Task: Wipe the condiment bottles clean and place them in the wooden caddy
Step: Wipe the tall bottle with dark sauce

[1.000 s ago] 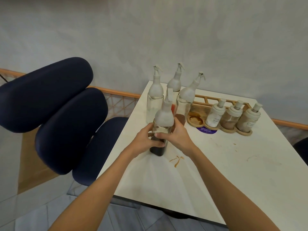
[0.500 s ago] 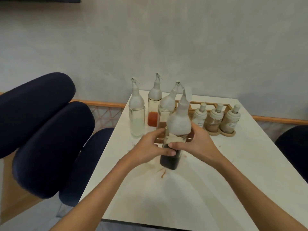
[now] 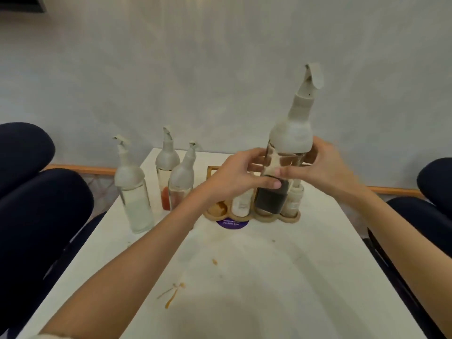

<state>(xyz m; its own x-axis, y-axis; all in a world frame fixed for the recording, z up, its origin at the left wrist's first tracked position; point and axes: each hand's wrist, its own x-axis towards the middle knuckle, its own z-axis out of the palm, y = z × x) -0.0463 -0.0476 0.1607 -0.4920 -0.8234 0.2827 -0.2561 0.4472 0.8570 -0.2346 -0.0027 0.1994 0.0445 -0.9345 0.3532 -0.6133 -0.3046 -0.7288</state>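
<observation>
Sauce smear [image 3: 172, 296] stays on the table [image 3: 293, 302]. Over the last second we lifted the dark-sauce bottle [image 3: 291, 133] off it, probably the transfer to the caddy. Left hand [image 3: 234, 177] and right hand [image 3: 325, 167] both clamp its glass middle, holding it upright in front of the wooden caddy [image 3: 254, 217]. Three bottles [image 3: 134, 192] wait beyond, left.

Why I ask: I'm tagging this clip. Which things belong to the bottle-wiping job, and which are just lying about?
Job: dark bottle, held by left hand and right hand; three bottles standing on the table; wooden caddy; small jars in it.
Lying about: dark chairs; purple sticker; sauce stains.
</observation>
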